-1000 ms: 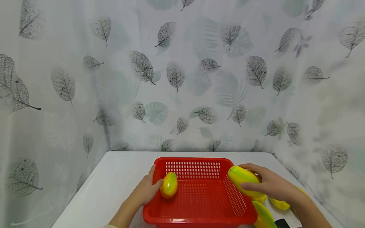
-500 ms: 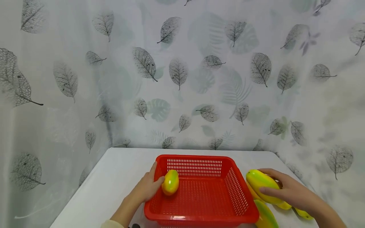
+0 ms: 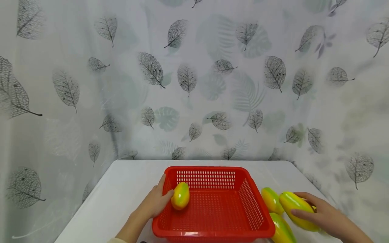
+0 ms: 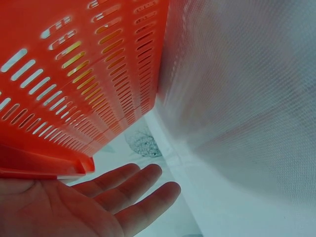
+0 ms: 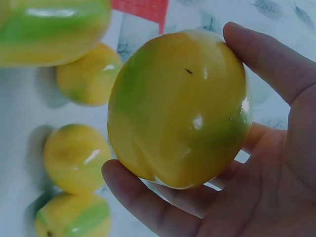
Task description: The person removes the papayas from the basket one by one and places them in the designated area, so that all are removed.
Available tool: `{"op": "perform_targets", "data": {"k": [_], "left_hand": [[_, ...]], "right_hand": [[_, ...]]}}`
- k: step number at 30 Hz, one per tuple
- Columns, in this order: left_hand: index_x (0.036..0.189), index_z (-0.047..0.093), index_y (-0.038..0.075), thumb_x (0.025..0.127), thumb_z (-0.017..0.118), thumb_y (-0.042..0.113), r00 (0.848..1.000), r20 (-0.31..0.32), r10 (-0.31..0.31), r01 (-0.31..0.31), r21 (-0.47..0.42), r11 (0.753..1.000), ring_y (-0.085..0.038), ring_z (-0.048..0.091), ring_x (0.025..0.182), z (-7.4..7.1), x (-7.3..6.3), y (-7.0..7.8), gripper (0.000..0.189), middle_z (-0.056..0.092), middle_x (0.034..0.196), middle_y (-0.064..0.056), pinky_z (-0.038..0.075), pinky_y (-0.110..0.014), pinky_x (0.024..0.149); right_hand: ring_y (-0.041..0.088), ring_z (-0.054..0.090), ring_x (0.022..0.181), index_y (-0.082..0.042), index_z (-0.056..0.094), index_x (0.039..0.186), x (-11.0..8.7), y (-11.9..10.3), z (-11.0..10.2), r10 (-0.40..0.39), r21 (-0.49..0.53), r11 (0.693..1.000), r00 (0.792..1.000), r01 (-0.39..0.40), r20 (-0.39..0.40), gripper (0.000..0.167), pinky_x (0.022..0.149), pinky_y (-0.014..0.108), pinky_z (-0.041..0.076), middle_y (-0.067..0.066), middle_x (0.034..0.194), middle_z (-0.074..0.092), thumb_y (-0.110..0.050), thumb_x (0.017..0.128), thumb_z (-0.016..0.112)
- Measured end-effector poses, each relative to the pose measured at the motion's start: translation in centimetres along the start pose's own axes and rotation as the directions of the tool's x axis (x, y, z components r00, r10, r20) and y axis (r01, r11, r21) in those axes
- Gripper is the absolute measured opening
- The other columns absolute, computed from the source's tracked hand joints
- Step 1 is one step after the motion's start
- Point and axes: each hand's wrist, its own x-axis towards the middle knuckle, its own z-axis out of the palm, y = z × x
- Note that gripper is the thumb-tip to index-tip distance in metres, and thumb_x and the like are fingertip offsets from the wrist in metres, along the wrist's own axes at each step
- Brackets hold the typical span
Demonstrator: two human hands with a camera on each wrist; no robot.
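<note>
My left hand (image 3: 155, 201) grips the left rim of a red plastic basket (image 3: 209, 233). Its thumb lies over the rim, and in the left wrist view the fingers (image 4: 136, 185) extend along the outside of the slotted wall. One glossy yellow-green papaya (image 3: 181, 195) sits inside, against the basket's left side. Off the basket's right side, my right hand (image 3: 323, 213) holds another papaya (image 3: 295, 208); thumb and fingers curl round it in the right wrist view.
Two more papayas (image 3: 271, 200) show right of the basket. Several yellow-green fruits (image 5: 76, 158) lie on the white table (image 3: 133, 179) in the right wrist view. A leaf-patterned curtain (image 3: 188, 101) encloses the back and sides.
My right hand has moved rightward with its papaya, from over the basket's right rim to beyond the basket. A papaya beside the rim has come into view. The left hand keeps its place.
</note>
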Motion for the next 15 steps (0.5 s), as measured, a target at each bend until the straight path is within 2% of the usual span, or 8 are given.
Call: {"op": "perform_targets", "data": {"k": [7, 12, 15], "left_hand": [[0.165, 0.019, 0.005, 0.098, 0.065, 0.033, 1.0, 0.0, -0.005, 0.005, 0.006, 1.0, -0.026, 0.071, 0.096, 0.1, -0.2, -0.2, 0.086, 0.058, 0.132, -0.028, 0.066, -0.044, 0.065], [0.165, 0.018, 0.006, 0.098, 0.065, 0.033, 1.0, 0.001, -0.001, 0.001, 0.002, 1.0, -0.025, 0.071, 0.095, 0.1, -0.2, -0.1, 0.086, 0.058, 0.132, -0.028, 0.066, -0.045, 0.065], [0.165, 0.018, 0.006, 0.098, 0.065, 0.034, 1.0, 0.003, 0.0, 0.0, 0.003, 1.0, -0.025, 0.071, 0.095, 0.1, -0.2, -0.1, 0.086, 0.057, 0.132, -0.028, 0.066, -0.044, 0.065]], "right_hand": [[0.026, 0.061, 0.099, 0.017, 0.035, 0.147, 0.0, 3.6, 1.0, 0.13, -0.033, 0.991, 0.991, -0.131, -0.015, 0.09, 0.081, 0.046, 0.06, 0.041, 0.131, 0.052, -0.055, 0.099, 0.061], [0.031, 0.06, 0.097, 0.019, 0.035, 0.145, 0.3, 5.7, 1.4, 0.186, -0.061, 0.981, 0.982, -0.187, -0.009, 0.096, 0.081, 0.048, 0.059, 0.044, 0.129, 0.05, -0.059, 0.097, 0.062], [0.037, 0.059, 0.099, 0.021, 0.034, 0.143, 0.5, 6.7, 1.7, 0.216, -0.089, 0.973, 0.976, -0.215, 0.0, 0.101, 0.085, 0.056, 0.058, 0.046, 0.129, 0.048, -0.064, 0.094, 0.063]]}}
